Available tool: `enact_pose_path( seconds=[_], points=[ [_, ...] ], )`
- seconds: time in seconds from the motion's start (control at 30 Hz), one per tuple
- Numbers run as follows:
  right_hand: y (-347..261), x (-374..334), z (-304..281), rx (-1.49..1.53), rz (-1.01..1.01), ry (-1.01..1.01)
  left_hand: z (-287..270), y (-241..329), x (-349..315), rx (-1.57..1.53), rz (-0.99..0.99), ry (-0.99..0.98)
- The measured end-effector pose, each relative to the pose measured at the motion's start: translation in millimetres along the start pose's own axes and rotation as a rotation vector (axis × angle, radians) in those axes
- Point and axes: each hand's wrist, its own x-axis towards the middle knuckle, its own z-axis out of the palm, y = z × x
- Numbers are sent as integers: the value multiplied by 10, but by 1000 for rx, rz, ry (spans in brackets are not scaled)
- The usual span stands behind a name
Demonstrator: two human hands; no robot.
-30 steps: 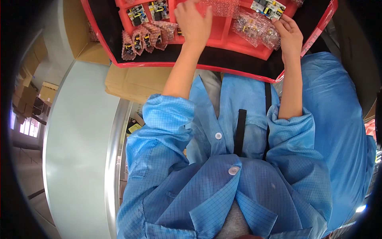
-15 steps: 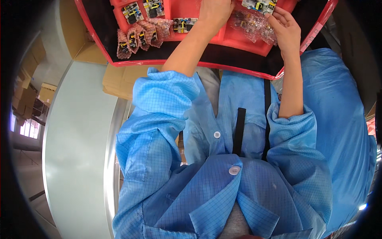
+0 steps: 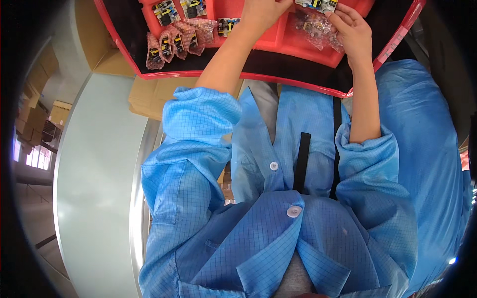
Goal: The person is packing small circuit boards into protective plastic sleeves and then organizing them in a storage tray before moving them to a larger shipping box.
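Head view: right hand (image 3: 355, 37), between 1 and 2 o'clock, has a narrow grip, thumb and fingers pinched on the near right corner of a circuit board (image 3: 316, 4). That board, at 1 o'clock, is cut by the upper edge and carries black, white, yellow and blue parts. Left hand (image 3: 262, 14), just past 12 o'clock, is also cut by the upper edge; its fingertips point toward the board's 9 o'clock side, but I cannot tell whether they touch it or how far its grip is closed.

Both hands are over a red tray (image 3: 271, 43) with compartments, set in a black-lined case (image 3: 223, 65) with a red rim. Below the board, on its 6 o'clock side, lies a crumpled clear bubble-wrap bundle (image 3: 318, 32), close to the right hand's fingers. A second circuit board (image 3: 227, 27) lies flat, partly behind the left forearm. At 11 o'clock two bare boards (image 3: 166, 13) sit side by side, and just below them a row of pinkish bubble-wrapped boards (image 3: 178, 45) leans on edge.

Brown cardboard (image 3: 149, 97) shows under the case at 10 o'clock. At 9 o'clock stretches a pale grey-green surface (image 3: 94, 179) with a shiny metal edge. Blue cloth (image 3: 417, 144) bulges at 3 o'clock. A checked blue smock (image 3: 223, 238), sleeves rolled up, fills the 6 o'clock side.
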Motion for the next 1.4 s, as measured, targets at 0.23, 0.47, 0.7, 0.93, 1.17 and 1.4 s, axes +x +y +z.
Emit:
enact_pose_path(
  seconds=[0.23,0.47,0.7,0.93,1.17,1.4],
  points=[
    [150,72,-60,-15,-134,-69,-15,77,60,49,64,46],
    [45,52,-76,-112,-76,-125,-127,59,39,-143,-80,5],
    [-24,131,-38,-99,-43,-46,-90,114,-41,-32,197,112],
    [-87,62,37,-177,-64,-111,-150,199,-78,-69,159,116],
    [-348,-240,210,-246,64,-217,-188,249,-249,-61,209,142],
    [-46,-266,262,-135,-74,-164,-224,466,-380,-34,157,105]
  ],
)
